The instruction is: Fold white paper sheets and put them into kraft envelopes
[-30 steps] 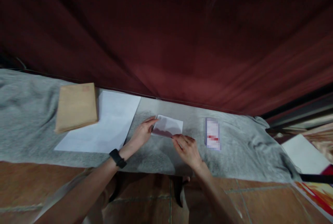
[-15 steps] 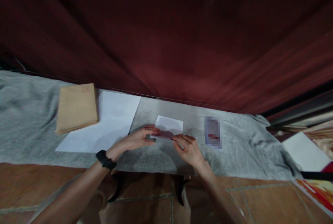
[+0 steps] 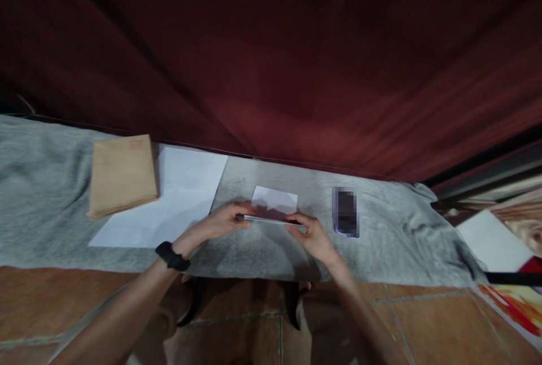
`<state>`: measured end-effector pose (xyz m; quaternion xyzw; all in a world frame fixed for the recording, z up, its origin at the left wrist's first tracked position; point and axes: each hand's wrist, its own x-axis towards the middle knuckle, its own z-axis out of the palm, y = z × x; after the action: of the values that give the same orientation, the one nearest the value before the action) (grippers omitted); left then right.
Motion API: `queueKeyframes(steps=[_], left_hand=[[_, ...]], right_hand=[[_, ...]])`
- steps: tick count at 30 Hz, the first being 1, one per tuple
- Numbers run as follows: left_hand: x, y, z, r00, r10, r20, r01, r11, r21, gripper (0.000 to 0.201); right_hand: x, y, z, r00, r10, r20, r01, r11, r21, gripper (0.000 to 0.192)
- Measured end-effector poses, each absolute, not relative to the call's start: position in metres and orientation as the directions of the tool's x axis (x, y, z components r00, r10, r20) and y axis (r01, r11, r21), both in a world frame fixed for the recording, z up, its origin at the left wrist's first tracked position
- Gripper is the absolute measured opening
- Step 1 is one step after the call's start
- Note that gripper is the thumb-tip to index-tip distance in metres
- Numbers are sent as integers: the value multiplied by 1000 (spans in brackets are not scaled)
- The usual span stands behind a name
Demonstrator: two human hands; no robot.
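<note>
Raised since earlier: folded paper [image 3: 274,204], near flap lifted; left hand [image 3: 220,222] and right hand [image 3: 312,234] pinching its ends; fold half-done.

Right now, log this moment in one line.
left hand: pinching folded white paper | right hand: pinching same paper | nearby: brown envelopes, white sheet, phone

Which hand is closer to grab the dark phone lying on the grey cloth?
Probably the right hand: it holds the folded paper just beside the phone, while the left hand sits on the paper's far side.
</note>
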<state>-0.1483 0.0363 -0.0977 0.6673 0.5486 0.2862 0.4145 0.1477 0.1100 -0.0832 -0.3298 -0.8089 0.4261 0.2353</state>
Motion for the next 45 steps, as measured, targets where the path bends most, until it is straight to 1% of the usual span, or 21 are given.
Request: queueKeyframes(steps=[2,4,8,10,14,15,17,19,21,22,23,24,25,27,28,30,33,35,38,45], left_hand=[[-149,37,-98,249,966,-69,532,-77,843,30],[-150,38,-101,227,971,-72,559,-70,826,24],[-149,41,-113,124,992,-20,530,-49,847,28],[-150,42,-117,111,994,12,515,-68,854,28],[-157,43,-122,193,981,13,553,-119,825,26],[-159,42,-122,231,973,5,567,-138,812,24],[-163,40,-123,308,951,-9,589,-183,787,22],[-165,38,-123,373,927,-23,607,-225,762,27],[-167,36,-124,415,909,-36,627,-257,735,33],[-167,36,-124,430,902,-43,637,-270,722,35],[-167,36,-124,441,896,-47,647,-281,709,36],[-167,36,-124,449,892,-49,655,-292,697,37],[-167,36,-125,454,890,-45,662,-303,685,37],[-166,36,-126,459,888,-29,672,-326,665,37],[-166,35,-126,463,886,-22,675,-336,657,38],[-166,35,-127,466,884,-18,680,-345,647,40],[-165,32,-125,467,884,-31,690,-342,638,42],[-164,31,-123,465,885,-32,696,-342,631,43],[-162,29,-119,456,890,-24,704,-343,622,45],[-160,28,-118,462,886,-37,709,-344,616,45]], right_hand=[[149,111,-83,-752,658,37,301,393,-869,23],[150,110,-82,-807,591,1,267,365,-892,25],[151,109,-83,-860,509,-1,213,357,-910,37],[150,109,-86,-881,474,7,199,383,-902,42],[151,111,-90,-889,450,81,167,484,-859,43],[152,112,-89,-894,441,77,174,501,-847,44],[156,114,-83,-908,420,-1,234,505,-831,50],[161,115,-74,-912,385,-142,322,458,-829,63],[164,116,-66,-916,305,-259,366,373,-853,73],[165,116,-63,-919,267,-291,370,328,-869,73],[165,116,-63,-917,254,-309,377,291,-879,69],[163,115,-65,-909,272,-315,387,274,-881,62],[159,114,-69,-890,328,-316,412,283,-866,55],[149,111,-83,-844,468,-261,460,384,-801,49],[143,109,-91,-838,504,-206,467,470,-749,47],[133,107,-107,-855,504,-125,462,628,-626,47],[122,106,-123,-834,549,-49,517,749,-414,49],[119,108,-129,-816,578,-1,550,777,-305,51],[116,114,-134,-781,623,49,601,770,-213,54],[113,127,-142,-704,706,77,693,706,-143,58]])
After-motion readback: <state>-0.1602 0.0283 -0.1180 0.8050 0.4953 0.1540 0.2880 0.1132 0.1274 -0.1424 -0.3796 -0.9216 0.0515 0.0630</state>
